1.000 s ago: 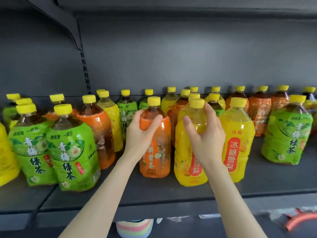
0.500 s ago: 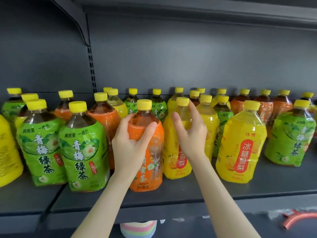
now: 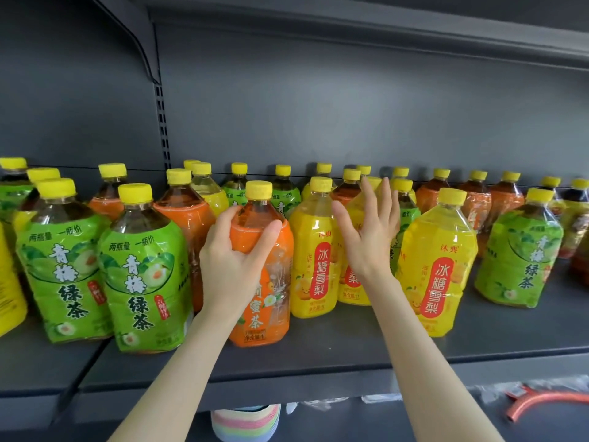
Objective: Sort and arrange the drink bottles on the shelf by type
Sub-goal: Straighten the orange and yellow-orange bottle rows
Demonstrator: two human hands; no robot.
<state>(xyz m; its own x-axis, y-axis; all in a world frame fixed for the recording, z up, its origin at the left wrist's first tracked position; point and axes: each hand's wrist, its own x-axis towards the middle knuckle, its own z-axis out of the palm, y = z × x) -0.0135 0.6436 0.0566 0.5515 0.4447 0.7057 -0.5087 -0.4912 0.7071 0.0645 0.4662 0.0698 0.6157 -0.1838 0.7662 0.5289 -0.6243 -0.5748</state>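
Gripping the orange bottle (image 3: 274, 311), the left hand (image 3: 236, 261) curls; the right hand (image 3: 369, 240) hovers splayed.

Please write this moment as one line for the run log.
left hand: grips orange bottle | right hand: open, holds nothing | shelf: bottle types mixed
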